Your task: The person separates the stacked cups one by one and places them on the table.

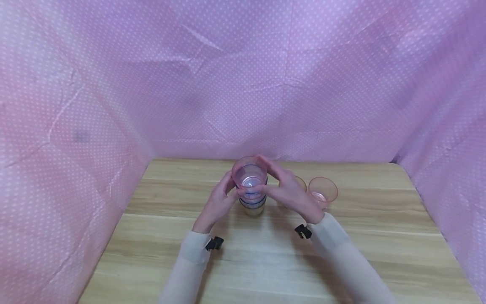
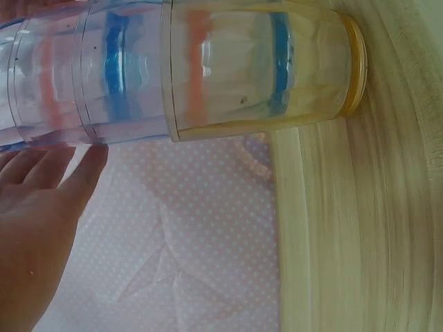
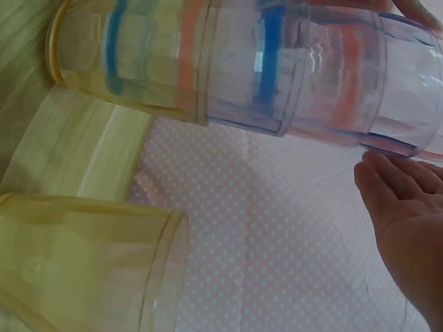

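A tall stack of nested clear plastic cups stands on the wooden table, with a yellow cup (image 1: 253,210) at the bottom and bluish and pinkish ones above. A pink-rimmed cup (image 1: 248,169) tops it. My left hand (image 1: 218,202) holds the upper part from the left, thumb in front. From the right, my right hand (image 1: 290,192) holds the same part, its thumb across the front and fingers at the far rim. Blue and orange bands show through the yellow cup (image 2: 315,76) in the left wrist view.
Right of the stack stand another yellow cup (image 3: 76,256), partly behind my right hand in the head view, and a pink cup (image 1: 322,188). Pink dotted cloth (image 1: 228,105) surrounds the back and sides of the table (image 1: 250,261).
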`<action>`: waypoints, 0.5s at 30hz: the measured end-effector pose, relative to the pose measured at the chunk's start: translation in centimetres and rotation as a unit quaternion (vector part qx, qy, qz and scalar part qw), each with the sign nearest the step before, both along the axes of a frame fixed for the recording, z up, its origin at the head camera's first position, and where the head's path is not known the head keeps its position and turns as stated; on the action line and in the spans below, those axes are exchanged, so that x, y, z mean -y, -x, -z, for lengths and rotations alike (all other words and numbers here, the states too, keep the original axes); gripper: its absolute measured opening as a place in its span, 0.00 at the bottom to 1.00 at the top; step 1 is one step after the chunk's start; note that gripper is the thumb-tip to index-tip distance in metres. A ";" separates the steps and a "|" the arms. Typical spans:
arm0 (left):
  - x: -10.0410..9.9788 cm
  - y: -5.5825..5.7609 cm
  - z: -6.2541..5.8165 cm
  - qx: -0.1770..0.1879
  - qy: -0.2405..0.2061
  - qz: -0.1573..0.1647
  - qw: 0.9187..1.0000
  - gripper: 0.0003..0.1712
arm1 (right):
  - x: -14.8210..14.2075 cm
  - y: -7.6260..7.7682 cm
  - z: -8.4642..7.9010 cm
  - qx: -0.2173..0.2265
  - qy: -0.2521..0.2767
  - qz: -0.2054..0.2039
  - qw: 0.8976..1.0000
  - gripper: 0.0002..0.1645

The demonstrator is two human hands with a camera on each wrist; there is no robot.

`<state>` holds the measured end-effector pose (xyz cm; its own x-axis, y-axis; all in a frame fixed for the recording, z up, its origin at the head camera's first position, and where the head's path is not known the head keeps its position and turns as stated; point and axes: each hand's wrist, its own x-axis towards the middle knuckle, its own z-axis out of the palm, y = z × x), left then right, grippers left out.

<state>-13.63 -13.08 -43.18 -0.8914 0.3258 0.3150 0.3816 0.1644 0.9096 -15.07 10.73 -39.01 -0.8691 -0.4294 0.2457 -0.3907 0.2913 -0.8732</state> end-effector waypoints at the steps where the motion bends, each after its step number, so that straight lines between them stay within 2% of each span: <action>1: 0.0 0.1 0.0 0.002 -0.009 0.010 1.000 0.51 | 0.1 0.1 0.0 0.007 0.000 -0.001 1.000 0.54; 3: 0.1 0.4 -0.1 0.009 -0.025 0.029 0.999 0.51 | 0.3 0.3 0.1 0.013 0.001 -0.002 1.000 0.54; 7: 0.2 0.9 -0.2 0.029 -0.040 0.057 0.997 0.52 | 0.6 0.8 0.3 -0.005 0.014 -0.009 1.000 0.53; 11: 0.4 1.1 0.0 0.028 -0.029 0.057 0.998 0.53 | 0.7 1.1 0.4 -0.023 0.024 -0.027 0.999 0.55; 15: 0.4 1.1 0.1 0.021 -0.016 0.046 0.999 0.54 | 0.8 1.2 0.4 -0.041 0.010 -0.037 0.998 0.57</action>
<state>-14.72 -13.51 -43.28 -0.8703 0.3981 0.2899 0.3558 0.1015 0.9290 -16.30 9.90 -39.39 -0.8122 -0.4854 0.3237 -0.4806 0.2421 -0.8428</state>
